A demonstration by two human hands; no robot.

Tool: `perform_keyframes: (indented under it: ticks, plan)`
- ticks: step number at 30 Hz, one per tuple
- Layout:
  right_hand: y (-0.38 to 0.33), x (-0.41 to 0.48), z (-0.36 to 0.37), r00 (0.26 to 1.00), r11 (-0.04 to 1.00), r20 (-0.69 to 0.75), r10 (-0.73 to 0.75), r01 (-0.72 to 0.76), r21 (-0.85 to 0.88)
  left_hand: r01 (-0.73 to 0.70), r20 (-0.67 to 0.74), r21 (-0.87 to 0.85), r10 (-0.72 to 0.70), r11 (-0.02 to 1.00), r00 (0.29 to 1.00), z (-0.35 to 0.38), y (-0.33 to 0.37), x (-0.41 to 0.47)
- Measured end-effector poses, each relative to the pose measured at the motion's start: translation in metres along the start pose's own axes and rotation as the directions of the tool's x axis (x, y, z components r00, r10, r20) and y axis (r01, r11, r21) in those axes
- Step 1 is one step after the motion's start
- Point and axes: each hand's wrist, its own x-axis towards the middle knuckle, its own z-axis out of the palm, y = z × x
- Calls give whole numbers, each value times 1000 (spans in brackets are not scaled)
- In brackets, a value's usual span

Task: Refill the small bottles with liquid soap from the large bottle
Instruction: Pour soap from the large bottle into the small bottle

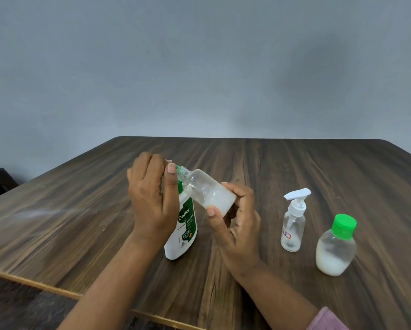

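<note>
A dark wood-grain table (295,167) with a pale edge strip (33,283) along its near side carries three bottles. A white-and-green Dettol bottle (184,232) stands near the middle. At its 3 o'clock, well apart, stands a clear pump bottle (292,225). At that one's 4 o'clock, near it, stands a green-capped bottle (335,251), part full of white liquid.

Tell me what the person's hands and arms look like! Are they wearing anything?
No gloves. The left hand and the right hand show no rings, and neither wrist has a watch or bracelet. The left forearm is uncovered right to the picture's edge. The right arm has a pink sleeve, just peeking in at the bottom corner.
</note>
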Motion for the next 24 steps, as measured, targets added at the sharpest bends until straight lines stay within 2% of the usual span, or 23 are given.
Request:
perform_keyframes:
  ticks: [5, 9, 19, 24]
  plan:
    - [0, 1, 0, 1000, 1000, -5, 5, -5, -2, 21, 30, 21, -22, 1000, 999, -1, 1, 11]
    - [0, 2, 0, 1000, 1000, -10, 14, -14, 8, 8, 22, -24, -8, 1000, 1000, 1, 2, 13]
    - [0, 1, 0, 1000, 1000, 0, 15, -15, 1, 17, 0, 75, -17, 997, 1000, 1, 1, 3]
    - [0, 2, 0, 1000, 1000, -11, 4, -4, -2, 4, 75, 86, -11, 996, 997, 0, 3, 21]
